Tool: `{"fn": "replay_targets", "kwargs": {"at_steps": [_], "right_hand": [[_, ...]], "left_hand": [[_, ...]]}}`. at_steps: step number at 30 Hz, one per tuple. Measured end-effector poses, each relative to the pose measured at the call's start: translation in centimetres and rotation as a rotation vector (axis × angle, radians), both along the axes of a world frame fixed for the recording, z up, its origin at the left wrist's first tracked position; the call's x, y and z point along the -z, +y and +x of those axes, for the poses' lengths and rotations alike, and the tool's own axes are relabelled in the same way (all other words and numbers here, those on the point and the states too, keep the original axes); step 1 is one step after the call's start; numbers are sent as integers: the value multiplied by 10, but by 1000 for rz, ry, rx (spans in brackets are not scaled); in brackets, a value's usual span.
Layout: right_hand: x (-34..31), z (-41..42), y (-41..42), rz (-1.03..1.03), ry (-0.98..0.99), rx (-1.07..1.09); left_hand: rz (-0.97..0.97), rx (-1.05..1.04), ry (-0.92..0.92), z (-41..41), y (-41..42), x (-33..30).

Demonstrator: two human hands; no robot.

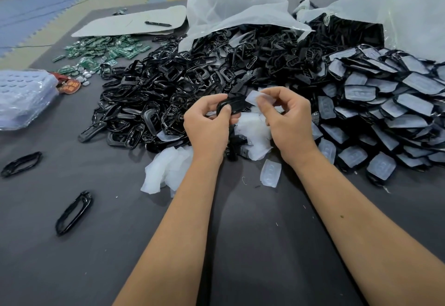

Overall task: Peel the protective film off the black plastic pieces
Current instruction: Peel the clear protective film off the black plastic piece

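The left hand is gripping a black piece steady while the right hand fingers are pinching its film, peeling it away.

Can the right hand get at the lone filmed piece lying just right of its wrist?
Probably not yet: the right hand is pinching film. The filmed piece itself lies uncovered on the table.

Two hands are in view, the left hand and the right hand, with one black piece and one strip of film between them. Two black frames lie alone on the desk, one pen rests on one grey sheet, and two white bags stand open. The heaped black frames, film-covered pieces and green circuit boards are too many to count.
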State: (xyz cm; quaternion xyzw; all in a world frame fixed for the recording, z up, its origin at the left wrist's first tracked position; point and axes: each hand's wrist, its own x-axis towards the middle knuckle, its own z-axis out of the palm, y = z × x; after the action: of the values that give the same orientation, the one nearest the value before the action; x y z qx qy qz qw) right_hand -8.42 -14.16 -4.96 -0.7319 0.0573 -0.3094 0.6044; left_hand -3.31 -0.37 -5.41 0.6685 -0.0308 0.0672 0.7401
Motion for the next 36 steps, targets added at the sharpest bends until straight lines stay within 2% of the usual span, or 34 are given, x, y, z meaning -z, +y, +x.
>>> {"fn": "replay_targets", "kwargs": {"at_steps": [11, 15, 25, 36], "right_hand": [[5, 1, 0, 136, 24, -31], [7, 3, -1, 88, 47, 15], [6, 3, -2, 59, 57, -22], [3, 1, -1, 123, 21, -70]], "left_hand": [[71, 53, -7, -2, -2, 1], [84, 53, -13, -2, -2, 0], [103, 87, -26, -2, -1, -1], [66, 99, -9, 0, 0, 0]]}}
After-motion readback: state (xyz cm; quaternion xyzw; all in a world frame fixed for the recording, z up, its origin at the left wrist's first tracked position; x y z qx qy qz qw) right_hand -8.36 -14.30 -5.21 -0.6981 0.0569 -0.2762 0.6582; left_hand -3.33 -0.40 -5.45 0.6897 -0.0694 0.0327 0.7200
